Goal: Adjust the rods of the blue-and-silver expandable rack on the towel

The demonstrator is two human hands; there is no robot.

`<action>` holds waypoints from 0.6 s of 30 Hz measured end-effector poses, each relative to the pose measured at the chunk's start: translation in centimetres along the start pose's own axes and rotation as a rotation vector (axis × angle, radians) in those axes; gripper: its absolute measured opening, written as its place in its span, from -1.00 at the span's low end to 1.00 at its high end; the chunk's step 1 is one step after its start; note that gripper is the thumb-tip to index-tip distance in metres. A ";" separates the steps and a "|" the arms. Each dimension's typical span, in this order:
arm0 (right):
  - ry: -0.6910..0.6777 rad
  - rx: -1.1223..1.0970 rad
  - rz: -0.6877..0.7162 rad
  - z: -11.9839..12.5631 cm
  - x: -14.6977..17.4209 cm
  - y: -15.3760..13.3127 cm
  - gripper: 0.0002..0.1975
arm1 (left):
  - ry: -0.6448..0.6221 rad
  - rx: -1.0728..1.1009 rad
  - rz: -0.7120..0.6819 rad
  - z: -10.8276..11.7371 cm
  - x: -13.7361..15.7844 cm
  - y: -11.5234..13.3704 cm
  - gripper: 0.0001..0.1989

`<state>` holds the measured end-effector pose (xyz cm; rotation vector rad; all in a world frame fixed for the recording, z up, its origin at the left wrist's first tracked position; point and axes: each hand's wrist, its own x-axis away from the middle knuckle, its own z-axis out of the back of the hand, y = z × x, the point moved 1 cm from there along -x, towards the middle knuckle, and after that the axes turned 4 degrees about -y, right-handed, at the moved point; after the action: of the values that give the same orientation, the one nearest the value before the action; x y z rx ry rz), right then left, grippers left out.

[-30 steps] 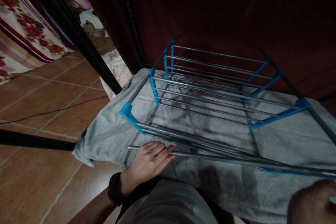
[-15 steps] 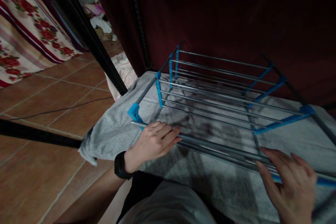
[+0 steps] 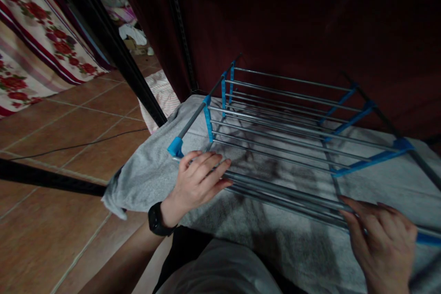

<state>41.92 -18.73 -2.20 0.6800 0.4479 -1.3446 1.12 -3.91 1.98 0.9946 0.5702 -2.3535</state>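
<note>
A rack of grey metal tubes with blue plastic side brackets, like a shoe rack (image 3: 275,119), lies on a grey blanket (image 3: 148,170). Along its near side run several parallel metal rods (image 3: 275,189). My left hand (image 3: 200,179), with a black band on the wrist, is closed over their left part, close to a blue corner piece (image 3: 176,147). At the right part, my right hand (image 3: 382,234) has its thumb and fingers round the same rods. Just what sits under my left fingers is hidden.
Behind the rack hangs a dark red cloth (image 3: 275,18). A black metal post (image 3: 113,46) slants at the left, and a black bar (image 3: 51,174) crosses lower down. Beyond are floor tiles with a thin cable (image 3: 76,144), a striped cloth (image 3: 160,94) and a floral curtain (image 3: 44,32).
My left hand has shifted slightly left and up with the rods, whose left end now lies against the blue corner piece. My right fingers have closed further round the rods.
</note>
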 end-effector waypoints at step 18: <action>-0.023 -0.026 -0.077 0.3 0.0 -0.4 -0.75 | 0.371 0.887 1.035 -1.8 1.8 -5.1 -0.52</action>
<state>41.50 -18.98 -2.08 0.6310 0.4761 -1.4157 -2.06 0.54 0.34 1.5833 -0.8110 -1.4027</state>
